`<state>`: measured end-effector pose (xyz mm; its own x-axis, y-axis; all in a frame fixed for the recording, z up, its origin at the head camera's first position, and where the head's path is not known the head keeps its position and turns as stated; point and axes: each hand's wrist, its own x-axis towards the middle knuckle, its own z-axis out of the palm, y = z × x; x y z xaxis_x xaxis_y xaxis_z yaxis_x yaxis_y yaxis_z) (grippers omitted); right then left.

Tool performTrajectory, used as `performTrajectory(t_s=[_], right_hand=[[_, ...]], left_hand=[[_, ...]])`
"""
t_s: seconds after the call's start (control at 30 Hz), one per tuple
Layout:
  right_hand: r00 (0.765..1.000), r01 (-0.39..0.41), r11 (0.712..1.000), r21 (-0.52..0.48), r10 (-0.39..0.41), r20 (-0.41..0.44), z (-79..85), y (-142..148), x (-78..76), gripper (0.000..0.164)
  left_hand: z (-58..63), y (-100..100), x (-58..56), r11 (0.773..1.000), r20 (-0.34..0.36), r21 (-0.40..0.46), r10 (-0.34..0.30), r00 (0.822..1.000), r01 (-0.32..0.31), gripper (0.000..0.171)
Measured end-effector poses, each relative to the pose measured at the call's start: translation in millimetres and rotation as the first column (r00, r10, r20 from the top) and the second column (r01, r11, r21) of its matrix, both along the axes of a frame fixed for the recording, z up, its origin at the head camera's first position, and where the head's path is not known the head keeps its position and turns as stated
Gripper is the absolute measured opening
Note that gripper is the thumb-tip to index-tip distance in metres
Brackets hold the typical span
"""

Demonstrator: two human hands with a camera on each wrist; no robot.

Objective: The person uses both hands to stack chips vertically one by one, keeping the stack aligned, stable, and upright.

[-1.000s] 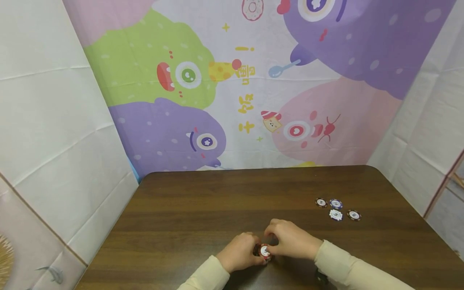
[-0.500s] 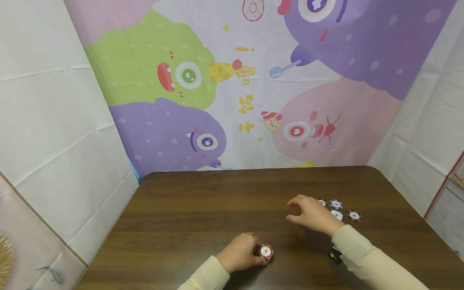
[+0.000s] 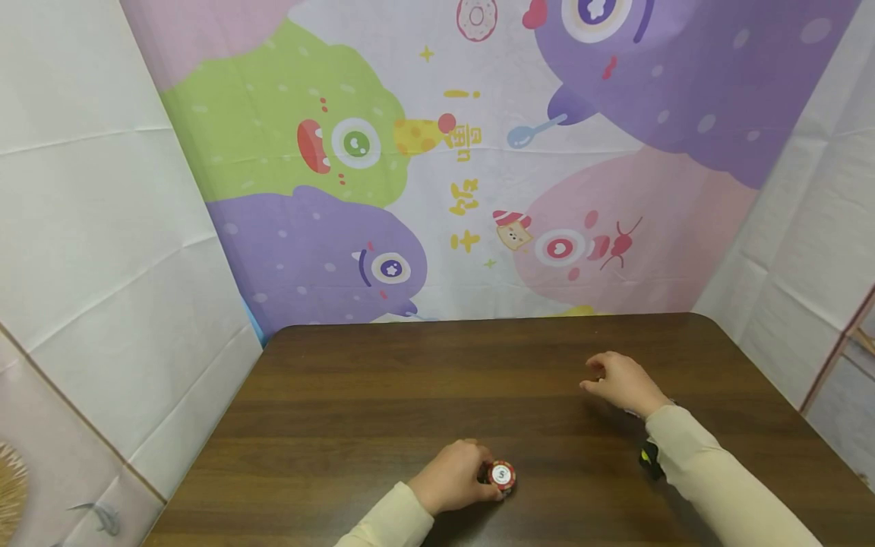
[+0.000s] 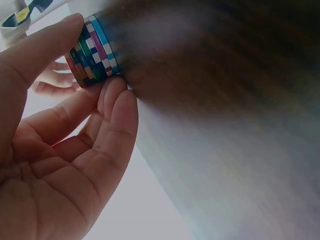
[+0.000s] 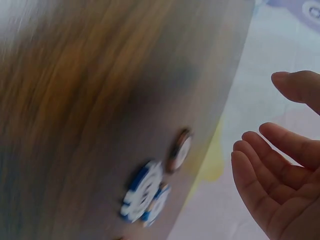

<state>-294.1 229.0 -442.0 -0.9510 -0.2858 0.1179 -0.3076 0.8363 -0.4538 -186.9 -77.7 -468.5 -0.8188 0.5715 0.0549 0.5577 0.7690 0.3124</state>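
A short stack of poker chips stands on the table, topped by a red one marked 5. My left hand grips this stack between thumb and fingers. Its coloured edges show in the left wrist view, where the chips are lined up. Over the loose chips at the right hovers my right hand, thumb and fingers apart and holding nothing. Below it, the right wrist view shows a white chip, a blue-edged chip and a dark chip. In the head view that hand and sleeve mostly hide them.
The brown wooden table ends at the back against a cartoon-printed cloth. Pale cloth walls flank it on both sides. A black device is worn at the right wrist.
My right hand has left the stack and moved right and away over the loose chips. The red chip's face is now uncovered. My left hand has stayed at the stack.
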Motion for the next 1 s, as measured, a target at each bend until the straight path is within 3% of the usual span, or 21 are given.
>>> performTrajectory(t_s=[0.43, 0.77, 1.0], right_hand=[[0.994, 0.078, 0.994, 0.071, -0.083, 0.075, -13.6, 22.7, -16.5, 0.044], [0.986, 0.106, 0.989, 0.106, -0.118, 0.116, -22.3, 27.0, -19.5, 0.018], [0.988, 0.112, 0.987, 0.111, -0.123, 0.098, -27.6, 27.4, -20.1, 0.014]], left_hand=[[0.9, -0.2, 0.0, 1.0, 0.005, 0.004, -0.005, 1.0, 0.005, 0.031], [0.4, -0.2, -0.3, 1.0, -0.005, 0.003, -0.004, 1.0, 0.004, 0.032], [-0.1, -0.6, -0.1, 1.0, 0.004, 0.006, -0.001, 1.0, 0.001, 0.034]])
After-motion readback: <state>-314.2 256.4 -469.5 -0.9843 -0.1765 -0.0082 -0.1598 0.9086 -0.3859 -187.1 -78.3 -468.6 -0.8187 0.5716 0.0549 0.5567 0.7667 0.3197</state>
